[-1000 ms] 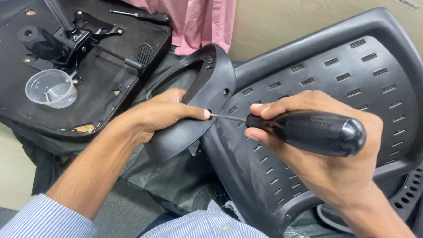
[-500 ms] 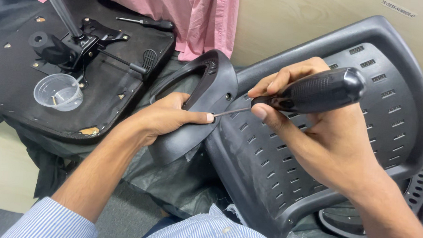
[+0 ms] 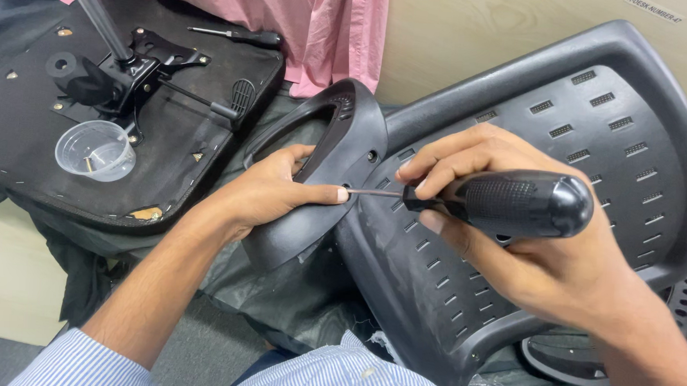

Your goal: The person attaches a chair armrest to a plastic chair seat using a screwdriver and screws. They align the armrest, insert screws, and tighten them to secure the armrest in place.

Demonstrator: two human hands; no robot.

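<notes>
Two large parts filled the frame: the slotted backrest (image 3: pixel 596 151) at right and the upturned seat base (image 3: pixel 18 121) at upper left. The left hand (image 3: pixel 269 193) gripped the armrest (image 3: pixel 336 185) at centre. The right hand (image 3: pixel 506 225) was closed round the screwdriver (image 3: pixel 515 202), tip at the armrest's screw hole; fastening appeared unfinished. A clear cup (image 3: pixel 95 150) sat on the seat base.

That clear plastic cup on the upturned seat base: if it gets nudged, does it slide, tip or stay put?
The clear cup looks thin-walled and nearly empty, so probably very light; a nudge would likely slide or tip it. It stands on the fabric seat underside, which may grip somewhat. The small parts inside would probably spill.
</notes>
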